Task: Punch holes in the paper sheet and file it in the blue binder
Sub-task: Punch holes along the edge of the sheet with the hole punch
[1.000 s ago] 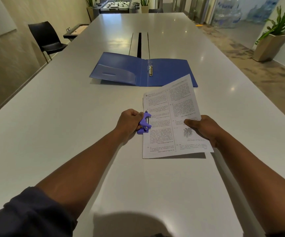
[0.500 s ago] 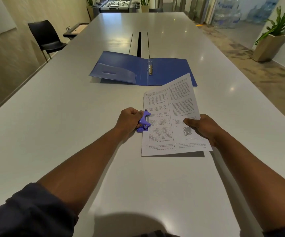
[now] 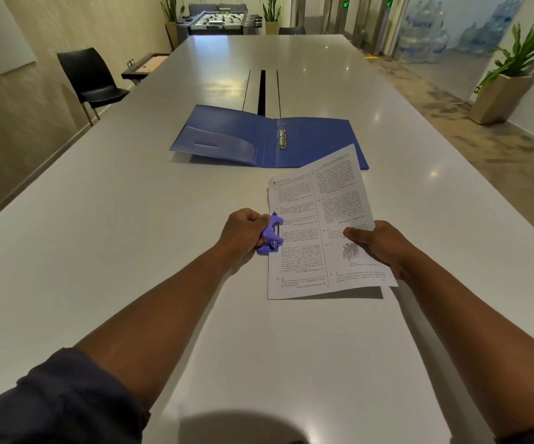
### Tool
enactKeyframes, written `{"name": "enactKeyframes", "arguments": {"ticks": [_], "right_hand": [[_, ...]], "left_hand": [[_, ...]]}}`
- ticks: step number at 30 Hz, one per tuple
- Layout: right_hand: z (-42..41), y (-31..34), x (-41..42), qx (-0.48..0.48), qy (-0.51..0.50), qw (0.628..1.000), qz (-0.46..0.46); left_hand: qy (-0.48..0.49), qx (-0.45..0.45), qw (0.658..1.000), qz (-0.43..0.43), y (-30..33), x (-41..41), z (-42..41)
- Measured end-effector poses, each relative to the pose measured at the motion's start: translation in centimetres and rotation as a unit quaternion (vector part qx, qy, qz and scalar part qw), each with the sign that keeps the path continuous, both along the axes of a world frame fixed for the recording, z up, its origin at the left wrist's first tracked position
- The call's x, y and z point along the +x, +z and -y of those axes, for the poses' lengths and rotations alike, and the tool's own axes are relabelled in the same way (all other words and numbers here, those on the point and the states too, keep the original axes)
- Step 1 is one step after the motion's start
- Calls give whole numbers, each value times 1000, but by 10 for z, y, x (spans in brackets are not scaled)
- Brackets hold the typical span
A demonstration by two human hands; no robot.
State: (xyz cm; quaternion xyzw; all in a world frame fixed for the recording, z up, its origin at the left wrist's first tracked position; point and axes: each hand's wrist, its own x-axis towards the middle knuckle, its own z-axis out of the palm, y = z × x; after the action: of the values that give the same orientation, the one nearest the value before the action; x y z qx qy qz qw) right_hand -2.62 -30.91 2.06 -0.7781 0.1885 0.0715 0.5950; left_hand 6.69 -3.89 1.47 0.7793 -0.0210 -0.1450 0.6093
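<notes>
Barely shifted, the left hand (image 3: pixel 243 233) squeezes the purple punch (image 3: pixel 270 237) on the paper sheet (image 3: pixel 317 225) the right hand (image 3: pixel 377 243) pinches; filing in the blue binder (image 3: pixel 259 139) likely follows.

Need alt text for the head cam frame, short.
A left hand grips a purple hole punch on the left edge of a printed paper sheet, which the right hand holds. An open blue binder lies beyond on the white table.

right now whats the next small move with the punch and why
Probably squeeze the purple hole punch shut with the left hand: its mouth already sits over the left edge of the paper sheet, the right hand steadies the other side, and the blue binder lies open beyond, waiting.
</notes>
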Motion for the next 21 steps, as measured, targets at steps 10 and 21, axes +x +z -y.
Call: {"name": "enactKeyframes", "arguments": {"ticks": [10, 21], "right_hand": [[1, 1, 0, -10, -2, 1000, -1], [-2, 3, 0, 6, -6, 1000, -1]], "left_hand": [[-4, 7, 1000, 6, 2, -2, 0], [-4, 7, 1000, 7, 0, 0, -1]]}}
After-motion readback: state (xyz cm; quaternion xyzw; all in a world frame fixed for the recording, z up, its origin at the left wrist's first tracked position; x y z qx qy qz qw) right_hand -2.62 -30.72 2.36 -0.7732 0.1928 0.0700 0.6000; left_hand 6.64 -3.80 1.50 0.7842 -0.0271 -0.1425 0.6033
